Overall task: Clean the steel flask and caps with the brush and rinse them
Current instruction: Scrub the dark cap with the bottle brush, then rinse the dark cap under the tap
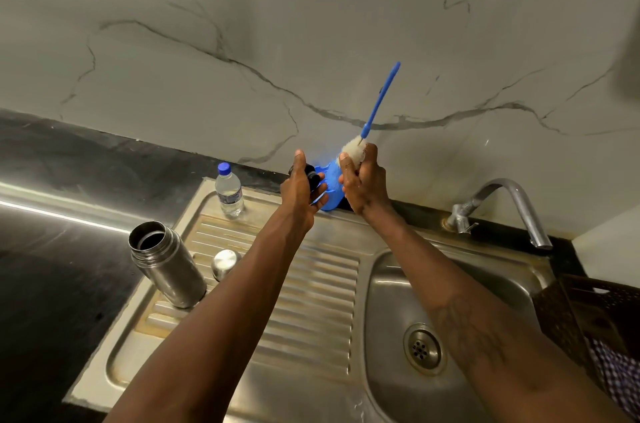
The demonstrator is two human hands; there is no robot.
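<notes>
Gripping brush (380, 98) in right hand (363, 182), cap (312, 175) in left hand (298, 195)

This is a home kitchen. A stainless steel sink (388, 301) with a ribbed drainboard (318, 301) and a round drain (422, 348) is set into a dark stone worktop (52, 284), and a curved metal tap (512, 201) stands at the back corner. The wall (242, 24) behind is pale, marble-veined tile. A plastic water bottle (228, 190) and an open steel flask (166, 263) stand on the drainboard, and a brown woven basket (588, 311) sits beside the bowl.
</notes>
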